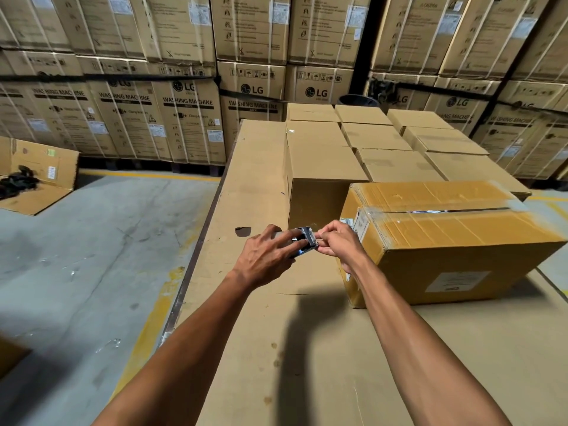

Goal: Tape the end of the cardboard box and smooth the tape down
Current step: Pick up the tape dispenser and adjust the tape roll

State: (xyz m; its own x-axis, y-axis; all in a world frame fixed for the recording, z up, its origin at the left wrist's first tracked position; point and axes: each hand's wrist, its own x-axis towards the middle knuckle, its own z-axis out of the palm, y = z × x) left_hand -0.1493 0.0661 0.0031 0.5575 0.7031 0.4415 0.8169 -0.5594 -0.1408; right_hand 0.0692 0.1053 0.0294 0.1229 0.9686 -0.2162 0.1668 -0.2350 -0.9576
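Note:
A brown cardboard box [455, 241] lies on a cardboard-covered work surface [261, 179], its top seam covered by clear tape. Its near-left end faces my hands. My left hand [267, 259] grips a metal tape dispenser [304, 241] with a toothed blade, just left of the box's end. My right hand [338, 244] pinches the loose tape end at the dispenser's blade, right beside the box's upper left corner. A white label [456, 281] shows on the box's front side.
Several closed plain boxes [368, 142] stand in rows behind the taped one. Stacked washing-machine cartons [153, 87] wall off the back. To the left lie concrete floor [92, 241] with yellow lines and an open flat carton [37, 176].

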